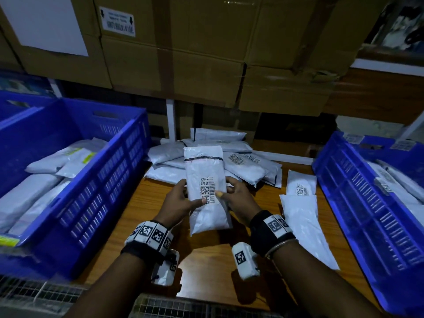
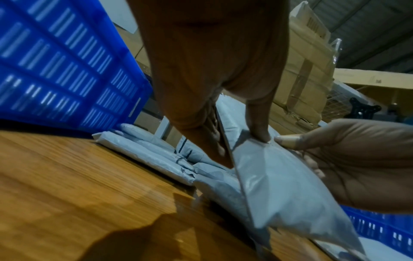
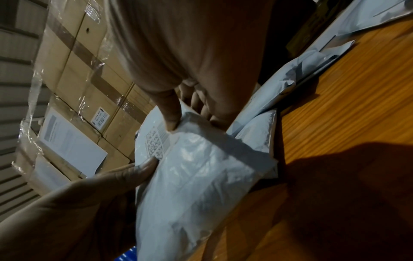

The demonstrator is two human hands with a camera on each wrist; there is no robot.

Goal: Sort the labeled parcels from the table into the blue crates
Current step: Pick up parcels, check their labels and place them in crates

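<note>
White poly parcel pinched by left hand and right hand, thumbs flanking label; slick film could slip, or a misread code could send it to the wrong blue crate.

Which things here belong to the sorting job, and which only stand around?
Job:
- white plastic parcel, held by left hand and right hand
- pile of white parcels
- left blue plastic crate
- right blue plastic crate

Around:
- brown cardboard boxes
- wooden table

Left hand and right hand raised together, fingers pinching.
</note>
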